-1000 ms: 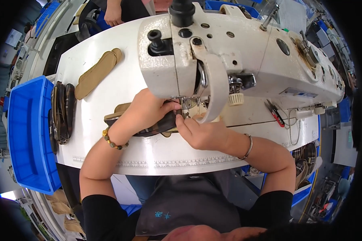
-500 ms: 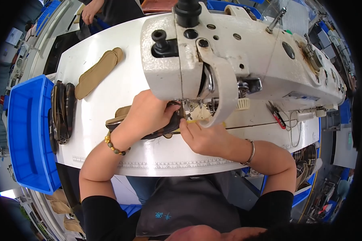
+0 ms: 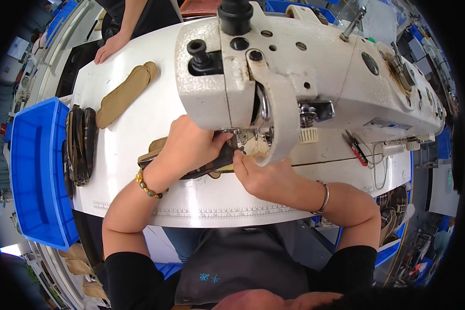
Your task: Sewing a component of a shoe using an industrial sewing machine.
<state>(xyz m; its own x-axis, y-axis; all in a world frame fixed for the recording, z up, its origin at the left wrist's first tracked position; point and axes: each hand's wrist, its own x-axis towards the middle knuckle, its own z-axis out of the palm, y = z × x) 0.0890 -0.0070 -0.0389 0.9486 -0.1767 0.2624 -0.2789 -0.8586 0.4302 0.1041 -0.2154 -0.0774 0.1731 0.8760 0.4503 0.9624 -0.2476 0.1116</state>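
Observation:
My left hand (image 3: 183,147) presses on a dark plaid fabric slipper piece (image 3: 219,161), its thumb and fingertips pinching the piece's far edge beside the needle area of a white sewing machine (image 3: 204,101). At the near right edge of that piece, my right hand (image 3: 266,178) holds it between thumb and forefinger, the other fingers curled in. The piece lies on the white table (image 3: 155,108), its right end at the presser foot (image 3: 241,138). Tan layers (image 3: 157,144) stick out under my left hand. Exactly where the needle meets the fabric is hard to make out.
A tan sole-shaped pair of pieces (image 3: 126,95) lies at the far left. Stacked plaid pieces (image 3: 80,144) stand by a blue bin (image 3: 41,173). Red-handled thread snips (image 3: 356,150) lie right. A co-worker's hand (image 3: 111,47) rests on the far table edge.
The co-worker's hand has come down onto the table's far left edge. The machine head appears slightly farther left. My right hand has shifted very little; my left stays put.

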